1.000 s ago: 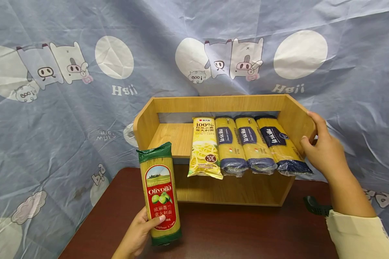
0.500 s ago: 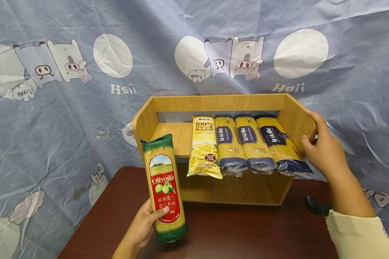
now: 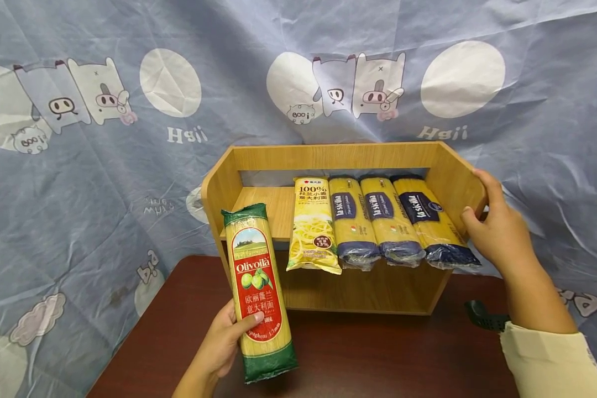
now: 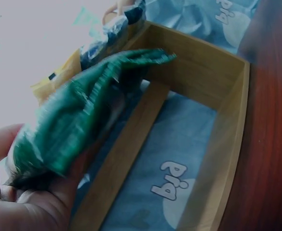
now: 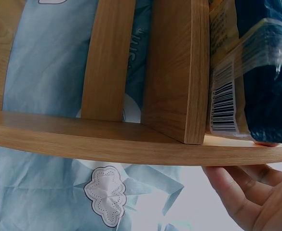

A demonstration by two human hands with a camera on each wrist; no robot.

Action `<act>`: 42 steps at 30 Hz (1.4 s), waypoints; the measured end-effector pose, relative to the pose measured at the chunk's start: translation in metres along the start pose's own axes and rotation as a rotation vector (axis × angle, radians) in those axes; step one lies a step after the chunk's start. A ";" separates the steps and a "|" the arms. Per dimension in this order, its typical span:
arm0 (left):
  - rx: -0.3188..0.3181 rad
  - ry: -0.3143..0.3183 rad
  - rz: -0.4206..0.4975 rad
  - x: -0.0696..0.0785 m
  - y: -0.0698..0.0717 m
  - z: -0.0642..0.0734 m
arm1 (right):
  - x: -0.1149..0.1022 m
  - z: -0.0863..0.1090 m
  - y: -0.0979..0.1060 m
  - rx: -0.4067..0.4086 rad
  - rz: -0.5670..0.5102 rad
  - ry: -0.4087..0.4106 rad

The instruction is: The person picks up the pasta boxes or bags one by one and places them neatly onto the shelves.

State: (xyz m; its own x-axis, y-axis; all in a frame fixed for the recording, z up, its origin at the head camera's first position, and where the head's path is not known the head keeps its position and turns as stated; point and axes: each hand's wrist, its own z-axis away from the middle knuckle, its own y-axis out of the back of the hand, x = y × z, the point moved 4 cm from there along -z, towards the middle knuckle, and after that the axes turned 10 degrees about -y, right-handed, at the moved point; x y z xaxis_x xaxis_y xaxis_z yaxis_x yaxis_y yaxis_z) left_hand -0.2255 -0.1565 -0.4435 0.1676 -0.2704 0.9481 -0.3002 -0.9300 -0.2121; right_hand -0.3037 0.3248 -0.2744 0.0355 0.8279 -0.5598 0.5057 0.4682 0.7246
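My left hand [image 3: 224, 337] grips a spaghetti packet [image 3: 256, 287] with green ends and a red label, thumb across its front. The packet leans in front of the left part of a wooden shelf [image 3: 328, 157]. In the left wrist view its green end [image 4: 68, 120] fills the near side. My right hand [image 3: 499, 232] holds the shelf's right side panel between thumb and fingers. On the upper board lie a yellow noodle packet [image 3: 312, 226] and several blue-labelled pasta packets [image 3: 353, 215], side by side. In the right wrist view, fingers [image 5: 237, 192] press the panel's outer face.
The shelf stands on a dark red-brown table [image 3: 378, 354], its lower compartment below the packets. Bare upper board [image 3: 266, 210] shows left of the yellow packet. A dark green curved object [image 3: 482, 318] lies by the right forearm. Printed cloth [image 3: 239, 83] hangs behind.
My left hand has moved a little to the right and up with the spaghetti packet, which now tilts more. My right hand stays on the side panel.
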 end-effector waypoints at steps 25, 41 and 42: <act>-0.018 0.015 0.170 0.034 -0.013 -0.025 | 0.000 0.001 0.000 0.008 0.007 0.001; 0.038 0.103 0.213 0.050 -0.011 -0.053 | -0.001 0.001 0.001 0.017 0.006 0.015; 0.038 0.103 0.213 0.050 -0.011 -0.054 | -0.001 0.001 0.001 0.018 0.005 0.015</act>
State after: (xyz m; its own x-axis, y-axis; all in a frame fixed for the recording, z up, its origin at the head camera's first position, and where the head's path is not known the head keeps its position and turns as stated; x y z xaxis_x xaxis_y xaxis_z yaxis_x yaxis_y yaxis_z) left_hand -0.2648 -0.1468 -0.3807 0.0073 -0.4364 0.8997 -0.2831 -0.8639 -0.4167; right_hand -0.3020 0.3240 -0.2739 0.0249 0.8350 -0.5497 0.5208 0.4585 0.7201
